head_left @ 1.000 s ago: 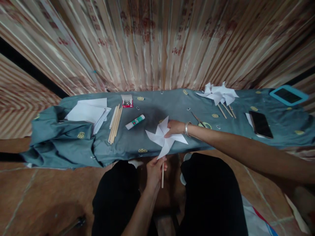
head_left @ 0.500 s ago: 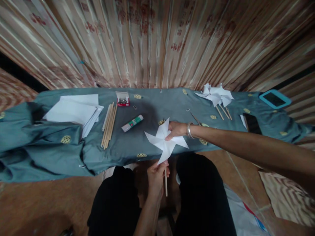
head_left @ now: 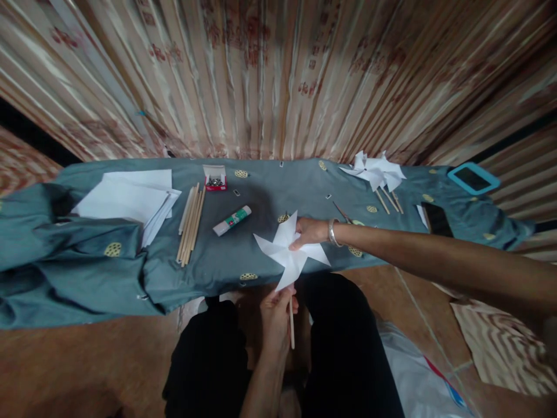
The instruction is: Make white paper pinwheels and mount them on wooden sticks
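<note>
A white paper pinwheel (head_left: 289, 251) stands at the near edge of the cloth-covered table (head_left: 261, 255). My right hand (head_left: 308, 231), a bangle on its wrist, pinches the pinwheel's centre. Below the table edge, my left hand (head_left: 277, 306) is closed around the pinwheel's wooden stick (head_left: 291, 325), which points down between my knees.
On the blue-grey cloth lie a stack of white paper (head_left: 128, 200), a bundle of wooden sticks (head_left: 190, 223), a glue stick (head_left: 232, 220), a small box of pins (head_left: 214, 177), scissors (head_left: 346, 216), finished pinwheels (head_left: 376, 174), a phone (head_left: 436, 219) and a teal tablet (head_left: 472, 178). A striped curtain hangs behind.
The view has shifted slightly. Both hands keep their hold on the pinwheel and stick, with the left hand a little lower than a second ago.
</note>
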Available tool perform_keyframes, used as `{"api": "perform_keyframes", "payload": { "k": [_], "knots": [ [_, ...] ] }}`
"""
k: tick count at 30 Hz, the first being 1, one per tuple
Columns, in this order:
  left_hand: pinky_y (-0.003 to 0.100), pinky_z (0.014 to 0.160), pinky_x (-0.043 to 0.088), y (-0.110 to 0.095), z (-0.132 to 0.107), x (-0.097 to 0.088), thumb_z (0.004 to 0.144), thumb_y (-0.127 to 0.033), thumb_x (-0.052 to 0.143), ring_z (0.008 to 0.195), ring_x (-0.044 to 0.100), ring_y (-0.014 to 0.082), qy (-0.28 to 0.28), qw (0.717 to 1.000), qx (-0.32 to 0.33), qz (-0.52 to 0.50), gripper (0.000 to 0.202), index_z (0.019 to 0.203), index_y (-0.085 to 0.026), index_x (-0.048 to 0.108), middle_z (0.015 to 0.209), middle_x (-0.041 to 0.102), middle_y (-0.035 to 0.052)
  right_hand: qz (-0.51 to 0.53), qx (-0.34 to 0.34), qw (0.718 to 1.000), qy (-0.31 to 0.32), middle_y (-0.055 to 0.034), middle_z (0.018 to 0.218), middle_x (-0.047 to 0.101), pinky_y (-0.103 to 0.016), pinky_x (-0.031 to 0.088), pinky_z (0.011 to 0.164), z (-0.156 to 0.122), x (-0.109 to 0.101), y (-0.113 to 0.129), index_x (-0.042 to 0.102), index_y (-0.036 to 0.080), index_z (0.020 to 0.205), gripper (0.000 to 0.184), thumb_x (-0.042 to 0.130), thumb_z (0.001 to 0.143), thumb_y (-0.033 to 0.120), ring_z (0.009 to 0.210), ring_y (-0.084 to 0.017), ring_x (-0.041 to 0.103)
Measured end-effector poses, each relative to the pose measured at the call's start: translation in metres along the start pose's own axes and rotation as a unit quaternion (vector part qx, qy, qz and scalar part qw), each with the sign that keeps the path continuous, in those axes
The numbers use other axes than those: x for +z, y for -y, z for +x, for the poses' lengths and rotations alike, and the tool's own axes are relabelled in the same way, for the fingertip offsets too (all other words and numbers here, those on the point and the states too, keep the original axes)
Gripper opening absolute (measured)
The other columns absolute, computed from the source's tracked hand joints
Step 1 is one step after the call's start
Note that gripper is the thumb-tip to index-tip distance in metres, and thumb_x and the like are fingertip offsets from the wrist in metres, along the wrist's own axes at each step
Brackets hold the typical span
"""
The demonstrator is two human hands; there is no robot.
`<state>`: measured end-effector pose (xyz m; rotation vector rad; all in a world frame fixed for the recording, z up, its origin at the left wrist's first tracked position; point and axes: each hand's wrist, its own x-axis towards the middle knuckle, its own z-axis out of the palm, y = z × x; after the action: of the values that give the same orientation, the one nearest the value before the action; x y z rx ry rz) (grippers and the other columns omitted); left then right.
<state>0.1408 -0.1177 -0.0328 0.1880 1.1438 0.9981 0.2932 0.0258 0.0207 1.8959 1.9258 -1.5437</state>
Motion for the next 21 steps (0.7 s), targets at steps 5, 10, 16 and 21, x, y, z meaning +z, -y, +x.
{"api": "perform_keyframes", "payload": {
  "k": [5, 10, 16, 21],
  "knots": [
    [0.018, 0.042, 0.028, -0.0021, -0.0030, 0.0030, 0.039, -0.036, 0.087, 0.039, 0.042, 0.0040, 0.008, 0.999, -0.011, -0.033, 0.035, 0.054, -0.012, 0.067, 0.046, 0.054, -0.0021, 0.012, -0.008, 1.000, -0.004, -0.0047, 0.091, 0.076, -0.029, 0.054, 0.080, -0.0017, 0.0007, -0.0019, 0.075, 0.014, 0.086, 0.022, 0.076, 0.065, 0.020, 0.087, -0.021, 0.069],
    [0.018, 0.042, 0.030, -0.0033, -0.0042, 0.0014, 0.039, -0.036, 0.088, 0.041, 0.045, 0.0037, 0.011, 0.999, -0.012, -0.039, 0.036, 0.057, -0.011, 0.069, 0.052, 0.058, -0.0010, 0.030, -0.024, 0.999, 0.012, -0.0046, 0.093, 0.076, -0.029, 0.053, 0.084, -0.0048, -0.0012, -0.0011, 0.075, 0.014, 0.089, 0.027, 0.079, 0.063, 0.021, 0.090, -0.021, 0.069],
    [0.018, 0.042, 0.029, -0.0001, -0.0032, -0.0009, 0.038, -0.038, 0.089, 0.043, 0.045, 0.0032, 0.007, 0.999, -0.005, -0.043, 0.041, 0.063, -0.010, 0.072, 0.059, 0.061, 0.0002, 0.051, -0.035, 0.998, 0.033, -0.0055, 0.102, 0.075, -0.030, 0.054, 0.084, -0.0061, -0.0009, 0.0016, 0.075, 0.016, 0.097, 0.033, 0.080, 0.065, 0.025, 0.092, -0.020, 0.069],
    [0.018, 0.042, 0.030, 0.0035, -0.0022, 0.0000, 0.036, -0.039, 0.090, 0.042, 0.045, 0.0032, 0.001, 0.999, -0.012, -0.048, 0.043, 0.060, -0.010, 0.070, 0.057, 0.060, 0.0005, 0.027, -0.015, 1.000, 0.004, -0.0071, 0.100, 0.076, -0.031, 0.055, 0.082, 0.0004, -0.0001, -0.0034, 0.075, 0.015, 0.092, 0.029, 0.079, 0.066, 0.026, 0.090, -0.022, 0.069]
  ]
}}
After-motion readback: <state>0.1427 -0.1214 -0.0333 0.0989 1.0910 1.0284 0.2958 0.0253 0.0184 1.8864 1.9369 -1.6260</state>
